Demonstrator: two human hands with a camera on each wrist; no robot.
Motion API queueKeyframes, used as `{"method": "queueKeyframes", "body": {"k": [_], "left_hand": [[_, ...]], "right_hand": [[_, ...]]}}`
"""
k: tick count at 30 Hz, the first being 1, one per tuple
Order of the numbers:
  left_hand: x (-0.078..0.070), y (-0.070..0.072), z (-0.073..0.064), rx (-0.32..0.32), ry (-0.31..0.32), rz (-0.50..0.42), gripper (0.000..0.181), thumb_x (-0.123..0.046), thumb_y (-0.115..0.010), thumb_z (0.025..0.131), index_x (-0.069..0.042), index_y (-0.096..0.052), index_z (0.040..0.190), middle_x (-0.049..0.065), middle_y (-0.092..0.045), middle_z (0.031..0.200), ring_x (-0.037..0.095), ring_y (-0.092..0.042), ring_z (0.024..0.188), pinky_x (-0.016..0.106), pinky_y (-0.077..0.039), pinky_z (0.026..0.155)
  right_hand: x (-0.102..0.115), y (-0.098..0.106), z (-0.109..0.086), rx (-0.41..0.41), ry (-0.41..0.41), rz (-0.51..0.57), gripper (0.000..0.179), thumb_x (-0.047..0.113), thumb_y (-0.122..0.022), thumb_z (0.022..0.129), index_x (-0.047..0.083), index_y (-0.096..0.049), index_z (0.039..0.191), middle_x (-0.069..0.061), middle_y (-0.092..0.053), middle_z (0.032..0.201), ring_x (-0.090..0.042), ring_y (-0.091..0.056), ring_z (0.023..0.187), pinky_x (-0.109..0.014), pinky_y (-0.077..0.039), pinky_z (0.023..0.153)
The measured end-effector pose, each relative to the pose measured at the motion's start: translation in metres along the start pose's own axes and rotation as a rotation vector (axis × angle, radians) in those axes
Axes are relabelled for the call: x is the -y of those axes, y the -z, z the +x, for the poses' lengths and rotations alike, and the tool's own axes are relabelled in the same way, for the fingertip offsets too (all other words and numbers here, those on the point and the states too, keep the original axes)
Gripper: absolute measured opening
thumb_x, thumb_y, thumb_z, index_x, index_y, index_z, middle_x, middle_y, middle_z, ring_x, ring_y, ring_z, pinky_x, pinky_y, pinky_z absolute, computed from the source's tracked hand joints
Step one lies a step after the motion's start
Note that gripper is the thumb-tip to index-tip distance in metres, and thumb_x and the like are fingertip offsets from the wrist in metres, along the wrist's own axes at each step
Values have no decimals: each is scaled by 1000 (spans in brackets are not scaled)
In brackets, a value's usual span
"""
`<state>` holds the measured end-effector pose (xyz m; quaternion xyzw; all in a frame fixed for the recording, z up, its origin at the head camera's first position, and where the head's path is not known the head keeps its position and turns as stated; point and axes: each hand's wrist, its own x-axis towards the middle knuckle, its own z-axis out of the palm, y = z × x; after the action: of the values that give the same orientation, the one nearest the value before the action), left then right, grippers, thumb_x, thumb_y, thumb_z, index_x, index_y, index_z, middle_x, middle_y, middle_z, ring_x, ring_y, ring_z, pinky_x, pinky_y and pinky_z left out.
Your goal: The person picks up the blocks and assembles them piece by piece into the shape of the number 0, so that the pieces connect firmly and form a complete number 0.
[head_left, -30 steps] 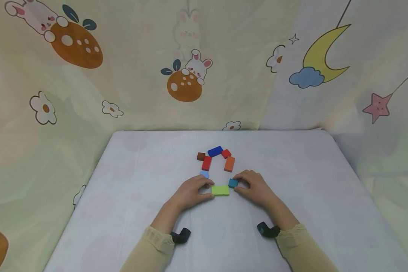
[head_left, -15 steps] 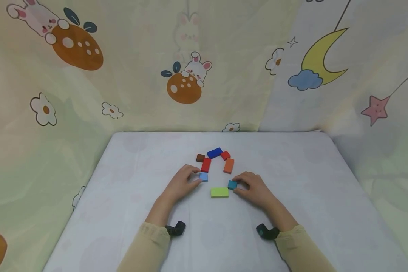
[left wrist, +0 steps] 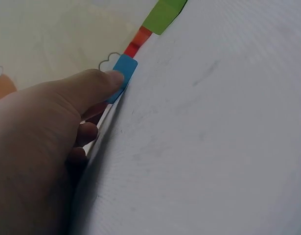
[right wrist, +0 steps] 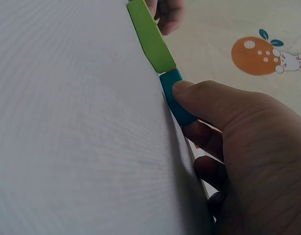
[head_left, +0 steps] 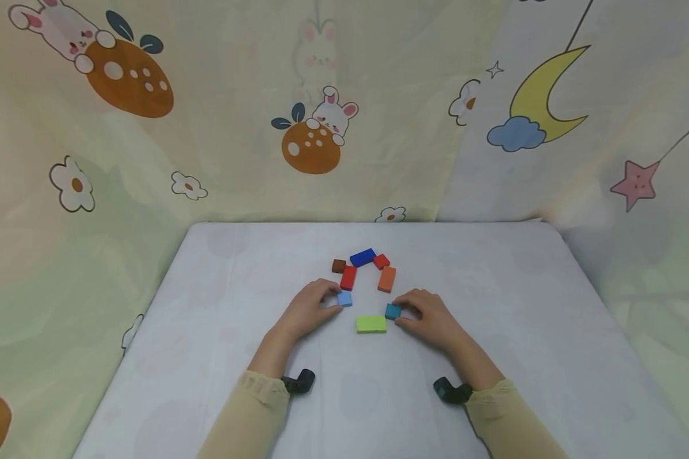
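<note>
My left hand (head_left: 310, 310) pinches a small light blue block (head_left: 344, 298) between thumb and fingers; in the left wrist view the thumb lies on that block's face. On the other side, my right hand (head_left: 430, 317) pinches a teal block (head_left: 393, 312). Between the two hands, a little nearer to me, lies a lime green block (head_left: 371, 325), close to the teal block's corner. A red block (head_left: 348, 278) sits just beyond the light blue one. The curled fingers behind each thumb are partly hidden in the wrist views.
Farther back on the white table (head_left: 252, 268) lie a brown block (head_left: 339, 266), a dark blue block (head_left: 362, 257), a small red cube (head_left: 381, 262) and an orange block (head_left: 386, 280), forming a loose arch. A patterned cloth (head_left: 229, 115) hangs behind the table.
My left hand has left the lime green block and moved up and left to the light blue block, which has since shifted very slightly right. The right hand stays on the teal block.
</note>
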<state>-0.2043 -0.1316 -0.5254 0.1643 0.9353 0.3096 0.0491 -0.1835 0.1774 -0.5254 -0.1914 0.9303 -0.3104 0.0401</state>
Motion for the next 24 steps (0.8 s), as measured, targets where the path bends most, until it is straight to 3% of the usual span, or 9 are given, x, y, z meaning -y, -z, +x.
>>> {"method": "queueKeyframes", "body": {"k": [6, 13, 24], "left_hand": [[-2, 0, -1, -14, -8, -22, 33, -33, -73, 90, -28, -63, 120, -9, -62, 120, 10, -54, 100, 33, -50, 94], [-6, -5, -10, -13, -2, -60, 33, -36, -73, 89, -29, -63, 120, -10, -61, 124, 10, -56, 110, 36, -50, 99], [-7, -9, -23, -2, -70, -9, 29, -35, -72, 90, -30, -65, 118, -13, -63, 121, 9, -54, 114, 34, -49, 101]], "right_hand": [[-2, 1, -1, -3, -3, 1, 34, 34, -76, 87, 33, -64, 119, 12, -64, 115, -13, -55, 110, -44, -42, 100], [0, 1, -3, -1, -22, 9, 35, 33, -76, 86, 33, -65, 119, 11, -65, 115, -14, -56, 111, -44, -43, 100], [1, 0, -1, -7, -11, 22, 34, 32, -76, 86, 32, -65, 118, 11, -65, 114, -14, -56, 110, -45, -42, 101]]}}
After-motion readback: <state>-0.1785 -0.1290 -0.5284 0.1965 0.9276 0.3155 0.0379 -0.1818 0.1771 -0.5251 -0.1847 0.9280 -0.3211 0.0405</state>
